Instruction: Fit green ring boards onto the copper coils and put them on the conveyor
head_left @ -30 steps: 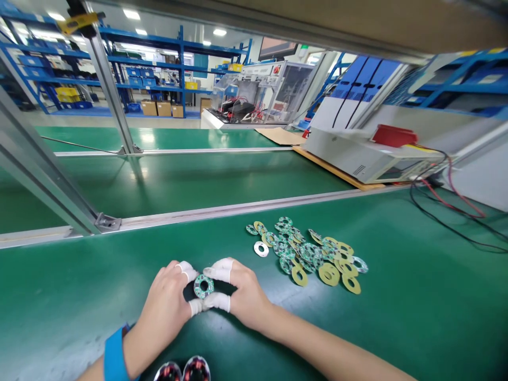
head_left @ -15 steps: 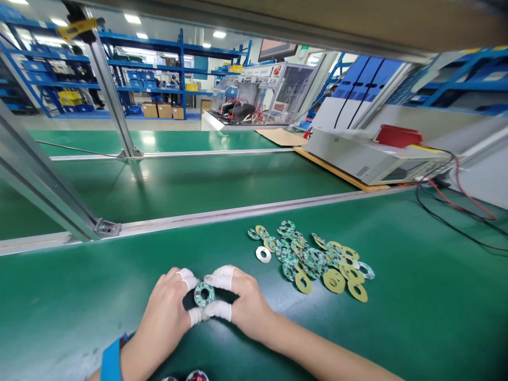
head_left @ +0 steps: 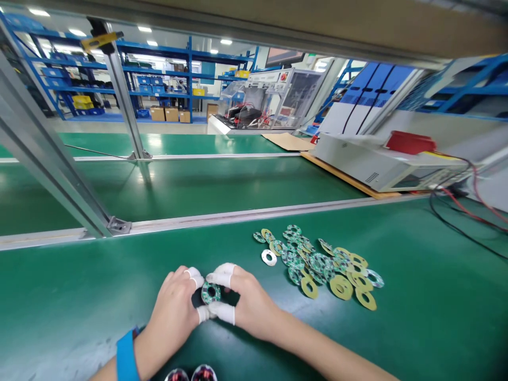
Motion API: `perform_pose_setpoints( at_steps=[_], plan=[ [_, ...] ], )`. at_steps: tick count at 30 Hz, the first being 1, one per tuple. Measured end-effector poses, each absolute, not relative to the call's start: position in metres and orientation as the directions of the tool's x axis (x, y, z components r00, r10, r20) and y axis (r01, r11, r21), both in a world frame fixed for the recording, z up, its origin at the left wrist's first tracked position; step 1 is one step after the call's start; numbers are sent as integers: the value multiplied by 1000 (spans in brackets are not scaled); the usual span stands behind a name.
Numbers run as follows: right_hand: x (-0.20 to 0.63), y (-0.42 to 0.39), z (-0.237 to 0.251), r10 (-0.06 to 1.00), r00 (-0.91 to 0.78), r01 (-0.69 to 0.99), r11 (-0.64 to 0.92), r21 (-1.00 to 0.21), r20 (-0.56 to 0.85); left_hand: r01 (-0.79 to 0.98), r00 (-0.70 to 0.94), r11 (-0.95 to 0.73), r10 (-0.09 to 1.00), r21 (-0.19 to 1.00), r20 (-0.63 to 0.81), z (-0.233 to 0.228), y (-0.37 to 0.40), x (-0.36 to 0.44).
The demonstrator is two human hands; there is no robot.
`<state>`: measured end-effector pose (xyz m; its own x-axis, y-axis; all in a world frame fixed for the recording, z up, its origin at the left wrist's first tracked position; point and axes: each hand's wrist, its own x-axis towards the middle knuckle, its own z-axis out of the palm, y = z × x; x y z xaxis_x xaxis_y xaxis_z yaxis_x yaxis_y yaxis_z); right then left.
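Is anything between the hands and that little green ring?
No. Both hands, left and right, already pinch the ring by its edge with capped fingertips. The pile of rings lies apart, to the right.

Ring board [head_left: 210, 292] is held between left hand [head_left: 174, 312] and right hand [head_left: 250, 304], low over the tabletop [head_left: 416, 296]. Pile of ring boards [head_left: 321, 262] is spread to the right, slightly behind. Metal rail [head_left: 222, 217] is set behind; test box [head_left: 377, 164] is placed far right behind it.
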<state>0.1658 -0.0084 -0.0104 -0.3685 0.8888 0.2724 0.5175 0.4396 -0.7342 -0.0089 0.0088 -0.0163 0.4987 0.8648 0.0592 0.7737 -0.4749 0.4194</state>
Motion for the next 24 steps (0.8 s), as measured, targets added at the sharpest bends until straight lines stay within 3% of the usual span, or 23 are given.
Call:
perform_pose_setpoints(
  at_steps=[6,11,16,24],
  plan=[
    [163,-4,7,895,-419,575,392,-718,153,782,484,-462,873,418,58,-15,7,-8],
    [160,-7,6,912,-388,601,360,-714,132,779,485,-465,872,421,66,-16,7,-7],
    [163,-5,-2,912,-379,515,349,-783,157,781,483,-467,872,415,74,-15,6,-6],
    [165,-2,6,890,-451,407,270,-873,65,780,491,-476,868,406,75,-18,6,-6]
  ],
)
